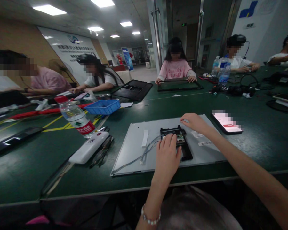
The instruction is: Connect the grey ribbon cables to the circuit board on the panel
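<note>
A grey display panel (134, 150) lies back-up on the green table in front of me. A black circuit board cover (186, 151) with a small green board (180, 138) sits on its middle. My left hand (167, 155) rests flat on the panel, fingers stretched onto the board's left side. At the far top corner of the board, my right hand (194, 123) has its fingers curled down and pressing there. Thin grey cables (144, 155) run left from the board.
A phone (227, 123) lies right of the panel. A white power bank (90, 147), glasses (101, 154), a water bottle (75, 116) and a blue tray (103, 107) are at the left. Several people work at other panels across the table.
</note>
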Action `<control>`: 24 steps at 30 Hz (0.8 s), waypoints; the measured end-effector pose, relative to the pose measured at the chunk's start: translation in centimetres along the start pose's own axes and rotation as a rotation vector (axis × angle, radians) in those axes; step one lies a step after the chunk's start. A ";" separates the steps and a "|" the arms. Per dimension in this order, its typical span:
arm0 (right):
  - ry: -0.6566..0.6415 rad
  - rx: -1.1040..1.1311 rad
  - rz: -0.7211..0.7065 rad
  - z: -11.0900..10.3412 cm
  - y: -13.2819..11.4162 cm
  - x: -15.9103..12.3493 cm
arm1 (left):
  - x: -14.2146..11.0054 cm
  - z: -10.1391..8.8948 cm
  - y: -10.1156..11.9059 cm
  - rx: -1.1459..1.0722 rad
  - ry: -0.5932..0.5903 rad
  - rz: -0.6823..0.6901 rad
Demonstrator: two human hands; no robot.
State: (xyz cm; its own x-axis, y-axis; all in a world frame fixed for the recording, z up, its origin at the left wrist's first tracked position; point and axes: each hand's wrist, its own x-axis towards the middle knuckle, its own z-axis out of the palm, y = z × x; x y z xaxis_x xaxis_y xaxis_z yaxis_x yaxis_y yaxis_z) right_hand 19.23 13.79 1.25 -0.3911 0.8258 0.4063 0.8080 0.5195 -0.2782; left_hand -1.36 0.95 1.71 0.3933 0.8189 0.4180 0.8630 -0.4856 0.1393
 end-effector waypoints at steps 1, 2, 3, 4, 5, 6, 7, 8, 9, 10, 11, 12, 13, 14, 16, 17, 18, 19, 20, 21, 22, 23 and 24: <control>0.001 0.001 -0.023 0.1 -0.5 0.1 | 0.0 0.5 0.3 0.010 -0.005 -0.010; -0.002 0.002 -0.044 0.2 -0.9 0.1 | 0.0 0.9 0.4 0.019 -0.010 -0.015; -0.008 0.003 -0.062 0.2 -1.3 0.2 | 0.0 1.2 0.4 0.027 -0.018 -0.013; -0.016 0.002 -0.075 0.3 -1.7 0.3 | -0.1 1.4 0.3 0.033 -0.026 -0.008; -0.025 -0.002 -0.085 0.4 -2.0 0.5 | -0.2 1.5 0.2 0.038 -0.033 -0.001; -0.037 -0.010 -0.090 0.5 -2.3 0.8 | -0.2 1.6 0.0 0.043 -0.038 0.004; -0.050 -0.021 -0.094 0.6 -2.7 1.2 | -0.3 1.7 0.0 0.048 -0.043 0.007; -0.066 -0.033 -0.098 0.7 -3.0 1.7 | -0.3 1.7 -0.1 0.054 -0.046 0.007; -0.081 -0.046 -0.103 0.9 -3.4 2.2 | -0.3 1.7 -0.1 0.060 -0.048 0.005; -0.095 -0.057 -0.108 1.0 -3.8 2.7 | -0.3 1.6 -0.1 0.064 -0.049 0.005; -0.108 -0.067 -0.115 1.2 -4.2 3.2 | -0.3 1.6 0.0 0.068 -0.050 0.006; -0.120 -0.077 -0.119 1.4 -4.6 3.7 | -0.3 1.6 0.0 0.070 -0.051 0.009; -0.131 -0.086 -0.122 1.6 -5.0 4.0 | -0.3 1.6 0.0 0.071 -0.051 0.011; -0.144 -0.093 -0.122 1.8 -5.4 4.3 | -0.3 1.7 0.0 0.072 -0.050 0.014; -0.185 -0.091 -0.125 2.1 -6.0 4.6 | -0.4 1.7 0.0 0.073 -0.047 0.017; -0.206 -0.083 -0.128 2.2 -6.2 4.5 | -0.4 1.8 -0.1 0.072 -0.045 0.019; -0.223 -0.071 -0.131 2.4 -6.3 4.5 | -0.4 1.8 -0.1 0.072 -0.043 0.021; -0.235 -0.055 -0.133 2.4 -6.4 4.4 | -0.5 1.8 -0.1 0.071 -0.042 0.024; -0.241 -0.037 -0.133 2.5 -6.4 4.2 | -0.5 1.8 -0.1 0.071 -0.039 0.027; -0.243 -0.019 -0.133 2.4 -6.4 4.1 | -0.5 1.8 -0.1 0.071 -0.035 0.028; -0.242 -0.001 -0.136 2.3 -6.3 4.0 | -0.5 1.8 -0.1 0.071 -0.031 0.028; -0.241 0.016 -0.143 2.1 -6.1 3.9 | -0.5 1.8 -0.1 0.071 -0.027 0.027; -0.237 0.030 -0.152 1.8 -5.9 3.8 | -0.5 1.8 -0.1 0.070 -0.025 0.027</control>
State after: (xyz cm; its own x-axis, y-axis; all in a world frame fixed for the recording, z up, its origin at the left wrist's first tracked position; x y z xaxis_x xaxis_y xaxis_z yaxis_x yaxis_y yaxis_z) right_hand 12.21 14.27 2.83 -0.6015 0.7646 0.2317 0.7204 0.6444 -0.2563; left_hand -1.05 1.13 -0.13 0.4235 0.8138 0.3980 0.8719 -0.4854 0.0649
